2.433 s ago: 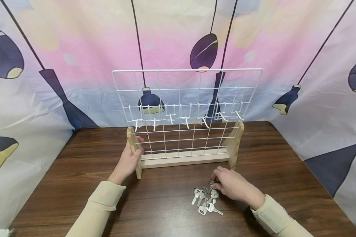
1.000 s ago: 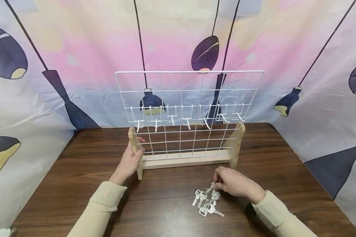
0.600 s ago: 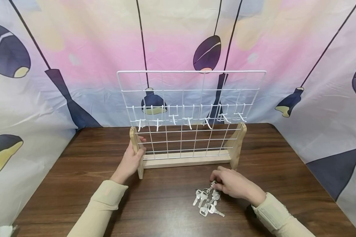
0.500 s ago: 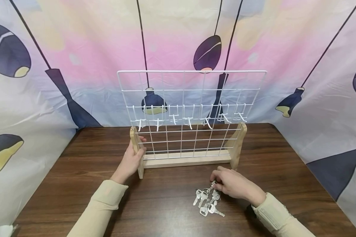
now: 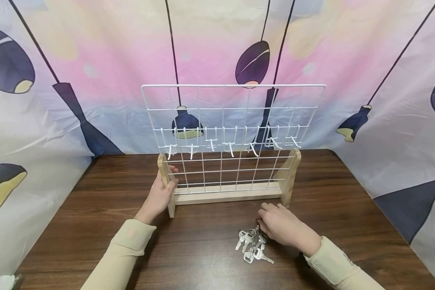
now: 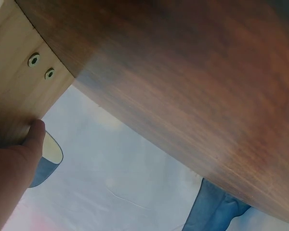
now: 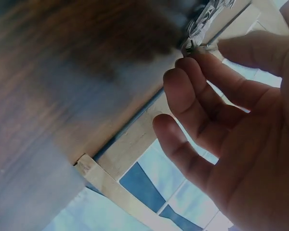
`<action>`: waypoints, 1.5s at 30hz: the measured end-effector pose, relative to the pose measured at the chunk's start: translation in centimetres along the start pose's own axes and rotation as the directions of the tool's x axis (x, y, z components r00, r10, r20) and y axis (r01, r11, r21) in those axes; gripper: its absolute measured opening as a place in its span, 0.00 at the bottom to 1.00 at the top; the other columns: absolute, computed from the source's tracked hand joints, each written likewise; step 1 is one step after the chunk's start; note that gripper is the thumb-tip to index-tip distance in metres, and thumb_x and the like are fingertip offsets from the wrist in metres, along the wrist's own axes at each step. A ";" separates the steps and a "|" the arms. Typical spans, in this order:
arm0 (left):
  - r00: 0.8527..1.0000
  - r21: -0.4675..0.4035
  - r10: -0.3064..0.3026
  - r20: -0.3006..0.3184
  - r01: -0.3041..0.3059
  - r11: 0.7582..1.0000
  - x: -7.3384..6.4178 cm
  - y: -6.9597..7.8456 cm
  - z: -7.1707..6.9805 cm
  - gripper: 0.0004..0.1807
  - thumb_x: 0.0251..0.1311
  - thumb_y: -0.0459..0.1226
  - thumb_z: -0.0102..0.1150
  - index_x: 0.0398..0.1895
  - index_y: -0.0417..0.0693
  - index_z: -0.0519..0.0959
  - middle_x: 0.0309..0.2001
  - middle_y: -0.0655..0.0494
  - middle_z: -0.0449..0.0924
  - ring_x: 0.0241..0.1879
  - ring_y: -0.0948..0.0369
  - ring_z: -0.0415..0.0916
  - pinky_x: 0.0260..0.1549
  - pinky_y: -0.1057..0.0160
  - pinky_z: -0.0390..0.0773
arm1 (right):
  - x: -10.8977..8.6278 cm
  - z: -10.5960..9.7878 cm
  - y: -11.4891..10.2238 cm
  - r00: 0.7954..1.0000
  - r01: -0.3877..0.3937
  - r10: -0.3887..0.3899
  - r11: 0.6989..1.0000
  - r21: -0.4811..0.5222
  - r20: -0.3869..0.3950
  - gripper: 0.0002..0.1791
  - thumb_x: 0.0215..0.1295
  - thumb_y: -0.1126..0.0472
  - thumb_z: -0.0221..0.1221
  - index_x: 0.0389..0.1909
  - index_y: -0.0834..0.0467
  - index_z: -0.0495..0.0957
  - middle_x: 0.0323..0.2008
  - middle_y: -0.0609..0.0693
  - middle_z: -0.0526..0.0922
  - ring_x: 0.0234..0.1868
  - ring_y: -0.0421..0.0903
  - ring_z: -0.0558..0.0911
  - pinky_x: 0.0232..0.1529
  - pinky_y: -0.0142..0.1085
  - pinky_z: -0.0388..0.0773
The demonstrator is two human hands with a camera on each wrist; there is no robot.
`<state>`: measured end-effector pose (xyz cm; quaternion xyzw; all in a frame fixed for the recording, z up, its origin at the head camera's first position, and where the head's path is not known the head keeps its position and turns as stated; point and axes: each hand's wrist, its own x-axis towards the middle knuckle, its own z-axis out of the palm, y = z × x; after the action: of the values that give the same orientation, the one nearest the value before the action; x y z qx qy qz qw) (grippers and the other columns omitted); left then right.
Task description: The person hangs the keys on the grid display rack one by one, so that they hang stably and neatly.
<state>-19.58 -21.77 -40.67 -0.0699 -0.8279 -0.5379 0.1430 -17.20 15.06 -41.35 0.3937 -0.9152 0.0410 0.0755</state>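
A white wire grid rack [image 5: 222, 108] stands on a pale wooden base [image 5: 228, 196], with several white hooks [image 5: 230, 149] along its middle. My left hand [image 5: 159, 197] grips the rack's left wooden side panel [image 5: 162, 163]; a panel face with two bolts [image 6: 33, 60] shows in the left wrist view. In front of the base lie several silver keys [image 5: 248, 241] with small rings, bunched together. Over their far right edge, my right hand [image 5: 284, 226] pinches a key between thumb and index finger, the other fingers loosely bent. That key is mostly hidden by the fingertips.
The rack and keys are on a dark brown wooden table [image 5: 199, 257]. Behind and on both sides hangs a patterned cloth [image 5: 105, 52]. A small white object [image 5: 1, 283] shows at the lower left corner.
My right hand has rolled over slightly, knuckles up, and its fingers cover more of the key at their tips. The left hand keeps its grip on the panel.
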 end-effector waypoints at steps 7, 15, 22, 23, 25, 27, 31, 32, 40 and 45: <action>1.000 0.010 -0.004 -0.007 0.004 1.000 0.0 -0.1 -0.1 0.20 0.67 0.29 0.46 0.61 0.42 0.61 0.59 0.38 0.69 0.51 0.46 0.72 0.50 0.48 0.68 | 0.2 -0.1 0.0 1.000 -0.013 0.012 1.000 0.024 0.015 0.03 0.60 0.61 0.61 0.28 0.51 0.77 0.28 0.42 0.73 0.32 0.42 0.77 0.35 0.43 0.71; 1.000 0.020 -0.008 -0.007 0.008 1.000 -0.1 0.0 -0.1 0.20 0.66 0.29 0.47 0.61 0.41 0.62 0.57 0.42 0.70 0.50 0.48 0.72 0.49 0.50 0.69 | -0.1 -0.8 0.2 0.999 -0.012 0.014 0.999 0.050 -0.038 0.06 0.58 0.60 0.66 0.27 0.48 0.77 0.28 0.38 0.74 0.30 0.37 0.75 0.32 0.37 0.71; 1.000 0.016 -0.022 -0.006 0.022 1.000 -0.4 0.6 0.0 0.19 0.67 0.29 0.47 0.60 0.41 0.62 0.57 0.42 0.71 0.51 0.47 0.71 0.50 0.50 0.68 | 0.1 -2.1 0.0 0.998 -0.020 0.031 0.984 0.179 -0.062 0.05 0.59 0.63 0.64 0.30 0.49 0.78 0.29 0.36 0.77 0.27 0.33 0.74 0.30 0.35 0.74; 1.000 0.020 -0.023 -0.007 0.023 1.000 -0.4 0.6 0.0 0.19 0.67 0.29 0.47 0.61 0.42 0.62 0.58 0.42 0.71 0.51 0.48 0.71 0.50 0.50 0.68 | 0.1 -2.3 -0.1 0.997 -0.018 0.031 0.979 0.202 -0.065 0.05 0.59 0.63 0.63 0.31 0.50 0.79 0.29 0.36 0.78 0.28 0.32 0.74 0.30 0.34 0.74; 1.000 0.027 -0.023 -0.008 0.023 0.999 -0.4 0.6 0.0 0.19 0.67 0.30 0.47 0.61 0.42 0.62 0.58 0.42 0.71 0.52 0.48 0.71 0.51 0.50 0.68 | 0.3 -2.5 -0.3 0.997 -0.027 0.044 0.971 0.239 -0.067 0.04 0.59 0.62 0.63 0.31 0.49 0.79 0.29 0.36 0.78 0.28 0.32 0.75 0.30 0.34 0.75; 1.000 0.034 -0.010 -0.014 0.011 0.999 -0.2 0.0 0.1 0.20 0.67 0.30 0.47 0.61 0.43 0.62 0.58 0.43 0.71 0.51 0.48 0.71 0.50 0.50 0.68 | 0.5 -2.8 -0.6 0.996 -0.033 0.055 0.965 0.260 -0.076 0.04 0.60 0.61 0.63 0.33 0.49 0.79 0.30 0.35 0.79 0.29 0.31 0.76 0.31 0.34 0.76; 1.000 0.035 -0.006 -0.020 0.006 0.999 -0.2 0.0 0.0 0.20 0.67 0.30 0.47 0.60 0.43 0.62 0.57 0.43 0.71 0.50 0.48 0.72 0.49 0.50 0.68 | 1.6 -3.8 -1.6 0.990 -0.032 0.070 0.957 0.287 -0.123 0.03 0.61 0.58 0.63 0.35 0.46 0.80 0.32 0.33 0.79 0.33 0.32 0.77 0.36 0.34 0.77; 1.000 0.033 -0.006 -0.022 0.007 0.999 -0.2 0.0 -0.1 0.20 0.67 0.30 0.47 0.60 0.43 0.62 0.57 0.43 0.71 0.50 0.48 0.72 0.49 0.50 0.68 | 1.9 -4.1 -1.9 0.988 -0.017 0.064 0.949 0.314 -0.142 0.03 0.62 0.58 0.63 0.36 0.47 0.81 0.32 0.33 0.79 0.34 0.32 0.77 0.37 0.34 0.77; 1.000 0.009 -0.004 -0.016 0.004 1.000 -0.2 0.1 0.0 0.20 0.67 0.30 0.47 0.61 0.43 0.61 0.57 0.44 0.71 0.51 0.48 0.72 0.50 0.49 0.69 | 5.2 -6.0 -5.0 0.959 0.138 0.050 0.775 0.616 -0.279 0.04 0.65 0.62 0.62 0.39 0.53 0.81 0.32 0.39 0.80 0.32 0.35 0.77 0.33 0.31 0.77; 1.000 0.020 0.000 -0.016 0.000 1.000 -0.3 0.1 -0.1 0.20 0.67 0.30 0.47 0.61 0.43 0.61 0.57 0.45 0.71 0.51 0.48 0.72 0.50 0.49 0.69 | 7.5 -6.8 -7.6 0.952 0.130 0.143 0.614 0.779 -0.272 0.05 0.65 0.60 0.62 0.40 0.53 0.82 0.33 0.42 0.83 0.31 0.40 0.79 0.33 0.36 0.78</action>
<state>-19.25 -21.80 -40.64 -0.0643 -0.8321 -0.5301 0.1503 -15.99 5.39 -33.28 0.3718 -0.7814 0.4999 0.0359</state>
